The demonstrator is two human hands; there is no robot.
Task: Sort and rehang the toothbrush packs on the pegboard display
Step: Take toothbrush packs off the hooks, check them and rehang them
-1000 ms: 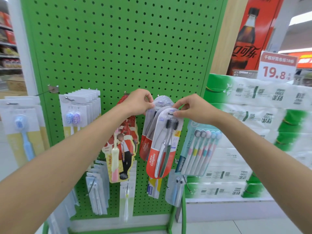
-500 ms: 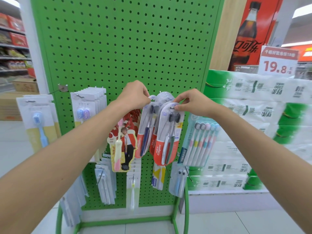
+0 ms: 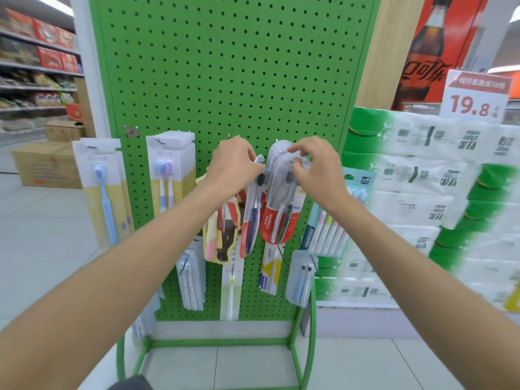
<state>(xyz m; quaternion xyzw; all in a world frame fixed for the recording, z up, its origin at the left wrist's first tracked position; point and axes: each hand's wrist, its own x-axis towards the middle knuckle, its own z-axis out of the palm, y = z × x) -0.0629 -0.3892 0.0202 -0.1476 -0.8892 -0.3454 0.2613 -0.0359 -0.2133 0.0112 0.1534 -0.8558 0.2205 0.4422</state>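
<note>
Supermarket aisle, green pegboard (image 3: pixel 225 66) on floor stand. Head view: left hand (image 3: pixel 233 164) pinches top of blue-brush pack (image 3: pixel 251 220) at board centre. Right hand (image 3: pixel 318 170) pinches header of Colgate pack (image 3: pixel 277 220) just beside. Peg hidden behind fingers. Best: align hang-hole with peg by feel, slide pack back level, hold neighbour aside.

Both arms are bare: the left forearm (image 3: pixel 112 277) and the right forearm (image 3: pixel 422 277) show uncovered skin along their whole visible length, from the near edge of the view to the wrists. The left hand (image 3: pixel 232 164) and the right hand (image 3: pixel 318 170) are bare as well. At the near bottom edge, left of centre, shows a small patch of dark grey clothing (image 3: pixel 132 383), its kind unclear.
</note>
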